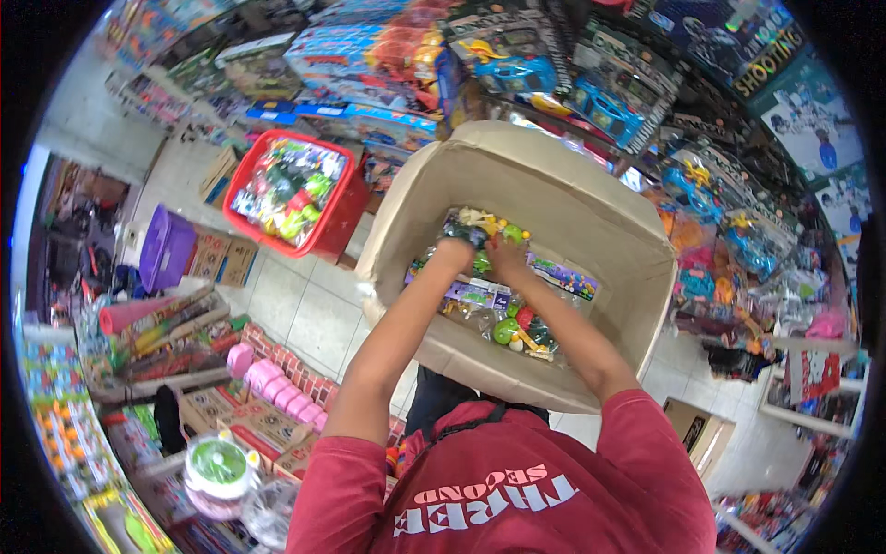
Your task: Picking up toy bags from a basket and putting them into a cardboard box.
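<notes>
Before me stands a large open cardboard box (623, 228) with bagged plastic toys on its floor. Both my hands reach down inside it. My left hand (455, 253) is at a dark green toy (465, 234); its fingers are blurred and partly hidden. Close beside it, my right hand (507, 257) touches the toys near a green round toy (512, 233), fingers bent downward. Nearer to me lies a clear toy pack with a purple header card (477, 293). Around it are a green toy piece (505, 331) and a yellow one (536, 346). Another purple header card (566, 275) lies to the right.
Left of the box, a red plastic bin (339, 228) is heaped with similar packs. A purple tub (166, 248) stands farther left on the tiled floor (311, 305). Boxed toys (346, 62) line the far shelf; bagged toys (692, 187) hang at right.
</notes>
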The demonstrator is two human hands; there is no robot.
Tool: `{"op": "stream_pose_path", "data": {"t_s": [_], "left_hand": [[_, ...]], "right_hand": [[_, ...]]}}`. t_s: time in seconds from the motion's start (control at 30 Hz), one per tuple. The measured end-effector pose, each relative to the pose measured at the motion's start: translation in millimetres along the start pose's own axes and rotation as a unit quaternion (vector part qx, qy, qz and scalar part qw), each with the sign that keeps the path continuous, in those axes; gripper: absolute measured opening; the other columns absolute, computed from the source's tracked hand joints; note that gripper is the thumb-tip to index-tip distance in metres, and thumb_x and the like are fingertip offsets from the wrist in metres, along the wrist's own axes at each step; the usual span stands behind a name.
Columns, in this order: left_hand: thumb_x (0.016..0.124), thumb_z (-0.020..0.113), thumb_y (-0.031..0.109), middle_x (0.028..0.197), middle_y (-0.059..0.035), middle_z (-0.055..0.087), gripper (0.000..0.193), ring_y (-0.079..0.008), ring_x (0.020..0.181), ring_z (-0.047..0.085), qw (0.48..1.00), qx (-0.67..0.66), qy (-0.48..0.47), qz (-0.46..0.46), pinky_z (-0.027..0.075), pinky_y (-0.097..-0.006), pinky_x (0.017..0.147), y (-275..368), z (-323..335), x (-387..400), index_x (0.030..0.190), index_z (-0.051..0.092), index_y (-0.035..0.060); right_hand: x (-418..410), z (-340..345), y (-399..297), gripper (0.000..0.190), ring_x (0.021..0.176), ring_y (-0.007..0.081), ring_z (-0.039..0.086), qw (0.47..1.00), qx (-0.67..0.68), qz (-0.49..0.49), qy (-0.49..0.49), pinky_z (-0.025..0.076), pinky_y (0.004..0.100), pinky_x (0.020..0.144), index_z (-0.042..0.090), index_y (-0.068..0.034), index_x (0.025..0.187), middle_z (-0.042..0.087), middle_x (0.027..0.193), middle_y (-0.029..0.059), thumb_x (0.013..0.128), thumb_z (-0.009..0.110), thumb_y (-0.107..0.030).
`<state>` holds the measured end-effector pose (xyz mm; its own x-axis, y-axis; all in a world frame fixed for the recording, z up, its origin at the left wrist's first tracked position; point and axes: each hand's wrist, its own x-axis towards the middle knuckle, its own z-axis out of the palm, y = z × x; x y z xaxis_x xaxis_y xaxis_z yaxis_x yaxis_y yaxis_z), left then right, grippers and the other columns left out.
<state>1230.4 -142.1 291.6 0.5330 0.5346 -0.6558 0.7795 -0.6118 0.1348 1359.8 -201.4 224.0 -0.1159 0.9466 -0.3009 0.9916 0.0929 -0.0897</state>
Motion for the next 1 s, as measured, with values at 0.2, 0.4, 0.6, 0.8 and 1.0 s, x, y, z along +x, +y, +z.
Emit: {"op": "stream_pose_path", "data": {"t_s": [0.2, 0.4, 0.6, 0.8, 1.0], "left_hand": [[0.088, 0.054, 0.03, 0.111, -0.0188, 0.061, 0.04, -0.0316, 0.102, 0.059, 0.92, -0.211, 0.323, 0.066, 0.047, -0.0406, 0.087, 21, -44, -140, 0.115, 0.055, 0.0006], [0.09, 0.055, 0.016, 0.095, -0.0163, 0.065, 0.026, -0.024, 0.088, 0.064, 0.645, -0.486, 0.589, -0.029, 0.048, -0.0344, 0.079, 24, 43, -282, 0.108, 0.058, -0.0011], [0.091, 0.054, 0.02, 0.091, -0.0148, 0.066, 0.026, -0.021, 0.083, 0.064, 0.599, -0.584, 0.506, -0.208, 0.048, -0.0304, 0.073, 16, 252, -283, 0.108, 0.06, 0.0018], [0.087, 0.057, 0.034, 0.089, -0.0153, 0.066, 0.038, -0.0225, 0.081, 0.064, 0.629, -0.631, 0.351, -0.288, 0.049, -0.0323, 0.073, 34, 442, -253, 0.107, 0.061, 0.0019], [0.084, 0.059, 0.037, 0.081, -0.0114, 0.066, 0.039, -0.0184, 0.069, 0.061, 0.46, -0.755, 0.244, -0.399, 0.049, -0.0309, 0.057, 56, 580, -273, 0.096, 0.063, 0.0008]], "right_hand": [[-29, -130, 13, 0.056, 0.102, 0.0381, 0.058, 0.958, 0.226, -0.156, -0.077, 0.045, 0.0444, 0.088, 0.053, -0.002, 0.117, 0.06, 0.107, 0.0235, 0.078, 0.065, -0.04], [-119, -234, -57, 0.037, 0.086, 0.0323, 0.062, 0.914, 0.318, -0.248, 0.044, 0.047, 0.0401, 0.077, 0.057, 0.001, 0.105, 0.063, 0.094, 0.0195, 0.084, 0.062, -0.029], [-173, -221, -171, 0.032, 0.077, 0.0245, 0.061, 0.842, 0.386, -0.373, -0.049, 0.048, 0.0352, 0.072, 0.056, 0.001, 0.104, 0.062, 0.086, 0.0156, 0.086, 0.061, -0.025], [-146, -41, -248, 0.042, 0.087, 0.0228, 0.06, 0.811, 0.341, -0.376, -0.29, 0.047, 0.0332, 0.077, 0.054, -0.003, 0.113, 0.063, 0.093, 0.0138, 0.088, 0.058, -0.036], [-101, 173, -236, 0.053, 0.096, 0.0249, 0.06, 0.829, 0.227, -0.281, -0.428, 0.046, 0.0336, 0.083, 0.06, -0.001, 0.109, 0.064, 0.101, 0.0167, 0.082, 0.06, -0.046]]}}
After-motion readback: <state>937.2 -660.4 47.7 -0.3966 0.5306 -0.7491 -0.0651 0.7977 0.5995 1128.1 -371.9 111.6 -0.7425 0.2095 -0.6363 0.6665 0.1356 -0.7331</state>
